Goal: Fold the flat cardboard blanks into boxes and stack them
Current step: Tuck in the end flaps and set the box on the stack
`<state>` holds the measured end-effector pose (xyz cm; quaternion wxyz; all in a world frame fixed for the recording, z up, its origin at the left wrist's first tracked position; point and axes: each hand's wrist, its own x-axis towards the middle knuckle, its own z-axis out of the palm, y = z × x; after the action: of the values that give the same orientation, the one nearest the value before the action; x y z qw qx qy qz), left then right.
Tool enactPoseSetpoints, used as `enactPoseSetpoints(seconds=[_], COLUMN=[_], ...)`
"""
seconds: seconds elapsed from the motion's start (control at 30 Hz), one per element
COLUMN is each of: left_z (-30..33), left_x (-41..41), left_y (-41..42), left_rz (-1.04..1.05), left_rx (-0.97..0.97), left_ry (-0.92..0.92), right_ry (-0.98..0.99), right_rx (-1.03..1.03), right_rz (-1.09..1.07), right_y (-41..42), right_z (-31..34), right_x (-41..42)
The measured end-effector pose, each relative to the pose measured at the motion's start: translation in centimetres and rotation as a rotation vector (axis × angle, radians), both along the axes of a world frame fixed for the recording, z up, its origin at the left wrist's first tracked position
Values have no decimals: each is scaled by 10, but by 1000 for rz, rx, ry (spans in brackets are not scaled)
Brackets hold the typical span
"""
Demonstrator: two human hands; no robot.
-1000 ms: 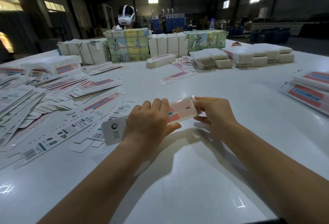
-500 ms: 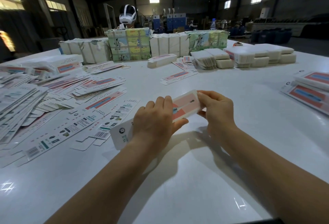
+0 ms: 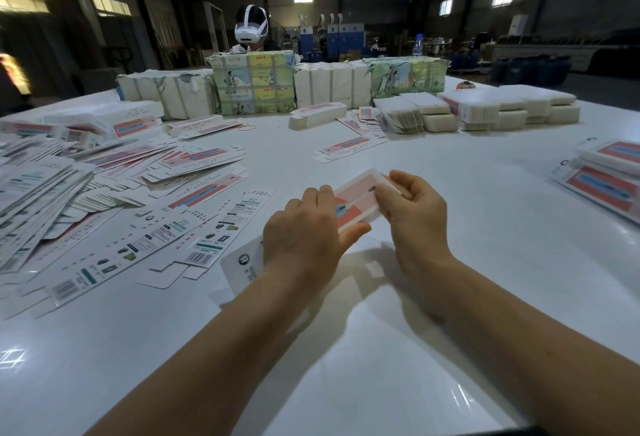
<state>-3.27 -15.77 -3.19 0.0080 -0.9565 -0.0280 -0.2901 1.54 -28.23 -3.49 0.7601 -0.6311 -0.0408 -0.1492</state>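
Note:
A long white carton (image 3: 356, 201) with a pink and blue printed face is held just above the white table (image 3: 346, 383). My left hand (image 3: 304, 234) grips its middle, fingers over the top and thumb under the near edge. My right hand (image 3: 412, 210) pinches the carton's far right end. The carton's near white end sticks out below my left wrist. Flat printed blanks (image 3: 166, 227) lie spread over the table to the left. A stack of folded boxes (image 3: 609, 176) lies at the right edge.
Wrapped bundles (image 3: 256, 87) and white stacks of blanks (image 3: 512, 106) line the far side of the table. A person wearing a white headset (image 3: 250, 28) sits behind them. A single blank (image 3: 349, 148) lies in mid-table.
Both hands have lifted the carton a little and carried it to the right. My right hand has shifted its hold on the carton's end.

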Motion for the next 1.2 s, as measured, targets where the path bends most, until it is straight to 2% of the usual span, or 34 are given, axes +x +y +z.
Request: enactPoseSetpoints(seconds=[0.2,0.6,0.73,0.87,1.03,1.2], left_z=[-2,-3,-1,4,8,6], left_x=[0,1,1,2,3,1], left_y=[-4,-1,10,30,40,42], left_rz=[24,27,1,-71,-147,-253], left_rx=[8,29,34,11,146,144], left_ry=[-5,-8,38,112,187,254], right_ry=[-11,-92,-64,-186,-433,-493], right_rx=[25,-146,-209,-470,-997,-1171], right_rz=[-29,-26,63,175,340,415], right_y=[3,3,1,0,-12,-14], right_z=[-6,-6,-7,0,4,-4], right_x=[0,-5,-6,-8,-1,5])
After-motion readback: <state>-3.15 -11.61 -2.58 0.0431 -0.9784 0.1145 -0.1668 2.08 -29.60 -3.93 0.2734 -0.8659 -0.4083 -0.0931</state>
